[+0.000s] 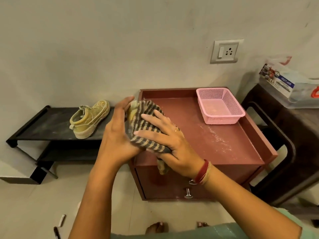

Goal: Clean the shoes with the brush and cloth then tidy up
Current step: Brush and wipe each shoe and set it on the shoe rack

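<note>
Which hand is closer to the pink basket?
Right. The right hand presses the striped cloth on the side facing the pink basket; the left hand holds the shoe farther away.

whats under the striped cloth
A sliver of a yellow shoe shows at the upper left edge of the cloth, held by the left hand. The rest is covered by the cloth and the right hand pressing on top.
</note>
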`<state>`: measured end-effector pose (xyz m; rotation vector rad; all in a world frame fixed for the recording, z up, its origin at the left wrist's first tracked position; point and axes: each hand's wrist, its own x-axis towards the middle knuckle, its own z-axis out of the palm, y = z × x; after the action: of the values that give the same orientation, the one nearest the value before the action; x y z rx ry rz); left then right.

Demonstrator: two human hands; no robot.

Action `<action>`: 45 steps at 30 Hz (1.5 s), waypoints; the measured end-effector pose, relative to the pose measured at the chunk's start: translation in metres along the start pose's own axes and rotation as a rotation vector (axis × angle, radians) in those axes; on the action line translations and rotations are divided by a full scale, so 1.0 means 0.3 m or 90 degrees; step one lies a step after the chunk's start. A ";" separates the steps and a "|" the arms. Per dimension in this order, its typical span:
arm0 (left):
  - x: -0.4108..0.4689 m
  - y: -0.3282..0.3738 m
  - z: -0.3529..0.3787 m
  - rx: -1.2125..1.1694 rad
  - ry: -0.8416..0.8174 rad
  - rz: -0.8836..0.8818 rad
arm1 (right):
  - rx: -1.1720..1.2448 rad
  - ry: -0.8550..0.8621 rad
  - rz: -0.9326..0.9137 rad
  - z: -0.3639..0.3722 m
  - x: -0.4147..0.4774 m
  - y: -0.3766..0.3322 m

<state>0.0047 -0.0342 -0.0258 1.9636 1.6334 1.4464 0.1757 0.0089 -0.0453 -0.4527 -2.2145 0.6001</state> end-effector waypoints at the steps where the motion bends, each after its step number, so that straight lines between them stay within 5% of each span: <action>1: 0.002 -0.003 -0.004 -0.002 0.000 -0.005 | 0.037 0.018 0.008 0.006 -0.015 0.017; 4: 0.004 -0.030 -0.031 0.019 0.015 -0.018 | 0.117 0.033 0.114 0.012 -0.061 0.101; 10: -0.019 -0.073 -0.070 0.054 0.019 -0.107 | 0.020 0.095 0.380 -0.023 -0.106 0.269; 13: -0.027 -0.082 -0.081 0.073 0.010 -0.113 | 0.076 0.175 0.320 0.001 -0.042 0.169; 18: -0.046 -0.093 -0.099 0.109 -0.005 -0.130 | 0.031 -0.019 0.068 0.091 -0.013 0.044; 27: -0.035 -0.082 -0.127 0.136 -0.048 -0.176 | 0.067 0.070 0.413 0.039 -0.109 0.335; 30: -0.032 -0.075 -0.156 0.172 -0.116 -0.209 | 0.098 0.122 0.372 0.049 -0.099 0.297; 37: -0.045 -0.090 -0.127 0.311 -0.239 -0.303 | 0.007 0.010 0.242 0.149 -0.111 0.250; 42: -0.036 -0.078 -0.034 0.375 -0.177 -0.317 | 0.109 0.131 0.407 0.132 -0.097 0.348; 45: -0.055 -0.103 -0.022 0.355 -0.127 -0.232 | 0.185 0.190 0.569 0.054 -0.082 0.391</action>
<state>-0.0187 -0.0393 -0.0524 1.8288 2.3143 0.6865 0.1938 0.0891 -0.1341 -1.2959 -1.5291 1.1968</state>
